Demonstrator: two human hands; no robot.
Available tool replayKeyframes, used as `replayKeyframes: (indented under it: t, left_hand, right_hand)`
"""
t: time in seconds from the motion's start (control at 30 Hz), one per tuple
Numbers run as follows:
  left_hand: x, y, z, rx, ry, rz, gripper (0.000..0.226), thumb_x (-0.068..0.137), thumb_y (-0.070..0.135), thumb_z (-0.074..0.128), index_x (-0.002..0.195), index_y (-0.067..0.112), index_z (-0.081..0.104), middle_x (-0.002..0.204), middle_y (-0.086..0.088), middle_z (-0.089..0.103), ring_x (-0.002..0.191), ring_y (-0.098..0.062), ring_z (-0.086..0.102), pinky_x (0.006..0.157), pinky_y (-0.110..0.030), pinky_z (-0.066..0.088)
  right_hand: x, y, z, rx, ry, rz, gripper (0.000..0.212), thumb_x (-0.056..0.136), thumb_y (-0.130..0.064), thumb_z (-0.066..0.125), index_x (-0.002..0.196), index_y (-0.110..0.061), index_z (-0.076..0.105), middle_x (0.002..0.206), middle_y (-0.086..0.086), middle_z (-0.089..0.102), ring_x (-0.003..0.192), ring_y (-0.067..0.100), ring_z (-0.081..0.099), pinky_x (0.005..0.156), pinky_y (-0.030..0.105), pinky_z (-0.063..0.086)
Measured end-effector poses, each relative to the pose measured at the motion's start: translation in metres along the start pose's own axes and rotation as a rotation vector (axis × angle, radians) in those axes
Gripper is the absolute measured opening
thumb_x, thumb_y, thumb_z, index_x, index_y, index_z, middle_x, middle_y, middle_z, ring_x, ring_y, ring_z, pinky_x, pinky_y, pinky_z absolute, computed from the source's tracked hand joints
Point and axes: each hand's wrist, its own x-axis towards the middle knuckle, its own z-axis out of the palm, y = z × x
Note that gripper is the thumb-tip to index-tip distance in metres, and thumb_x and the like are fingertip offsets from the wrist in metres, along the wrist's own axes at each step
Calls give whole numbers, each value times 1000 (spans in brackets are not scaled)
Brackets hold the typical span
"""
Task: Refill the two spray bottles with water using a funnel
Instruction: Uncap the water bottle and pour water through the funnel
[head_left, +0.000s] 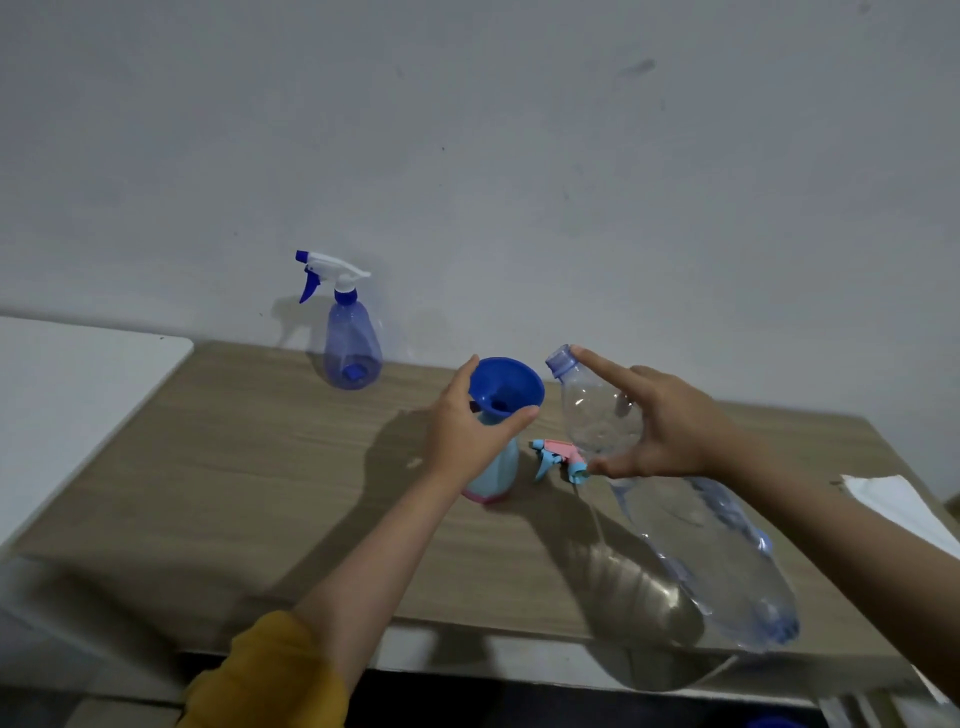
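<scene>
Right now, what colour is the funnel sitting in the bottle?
Dark blue; the funnel shows best in the head view, steadied by the left hand.

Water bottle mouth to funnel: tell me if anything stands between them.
Nothing visible does. The right hand holds the tilted water bottle with its open mouth just right of the blue funnel, and only air shows between them. The left hand steadies the funnel from the left, clear of that gap.

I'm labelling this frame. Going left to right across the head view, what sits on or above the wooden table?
Purple spray bottle → left hand → blue funnel → detached pink-and-blue sprayer head → right hand → white paper.
</scene>
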Motion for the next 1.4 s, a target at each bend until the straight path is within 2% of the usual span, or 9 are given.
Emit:
replayKeyframes:
  t: [0.1, 0.17, 0.4, 0.6, 0.77, 1.13, 1.4]
  left_hand:
    - [1, 1, -4, -5, -16, 11, 94, 58, 50, 83, 138, 27, 38, 130, 5, 53, 108, -15, 57, 92, -34, 50]
    - [1, 1, -7, 0, -26, 20, 95, 58, 48, 84, 138, 25, 38, 131, 4, 52, 111, -16, 57, 93, -34, 49]
    - [6, -1, -10, 22, -73, 18, 98, 57, 52, 83, 139, 24, 37, 134, 3, 51, 116, -18, 54, 96, -40, 49]
    - [7, -2, -11, 46, -92, 35, 96, 59, 51, 82, 139, 23, 36, 134, 3, 51, 117, -19, 54, 95, -42, 50]
    - [8, 1, -13, 33, -99, 47, 93, 58, 45, 85, 136, 22, 40, 126, 5, 53, 113, -15, 54, 94, -37, 50]
    - [8, 5, -16, 34, -95, 57, 88, 59, 38, 87, 133, 21, 42, 109, 14, 49, 98, -7, 51, 83, -21, 47]
    - [10, 4, -16, 32, -98, 45, 90, 55, 40, 88, 132, 21, 44, 115, 8, 55, 100, -10, 56, 87, -28, 52]
  right_hand:
    - [5, -6, -6, -60, -50, 32, 111, 48, -75, 65, 137, -67, -2, 86, -5, 55, 75, 12, 53, 63, 29, 43]
    - [9, -8, -9, -86, -83, 46, 111, 47, -78, 62, 135, -69, -4, 86, -5, 55, 75, 12, 53, 63, 29, 44]
    - [18, -14, -21, -185, -180, 67, 120, 52, -68, 78, 139, -64, -5, 86, -3, 53, 76, 13, 52, 65, 32, 48]
    - [22, -19, -29, -235, -220, 66, 120, 54, -65, 79, 137, -63, -8, 87, 2, 56, 80, 17, 52, 71, 35, 49]
    - [25, -24, -30, -291, -263, 65, 120, 56, -61, 80, 141, -59, -5, 90, 3, 57, 82, 19, 53, 76, 36, 49]
    - [30, -30, -34, -342, -329, 46, 119, 57, -65, 78, 143, -56, -4, 89, 2, 57, 83, 19, 53, 73, 35, 49]
    - [31, -32, -34, -394, -382, 52, 119, 57, -65, 78, 143, -56, -5, 84, -2, 50, 78, 14, 47, 61, 27, 34]
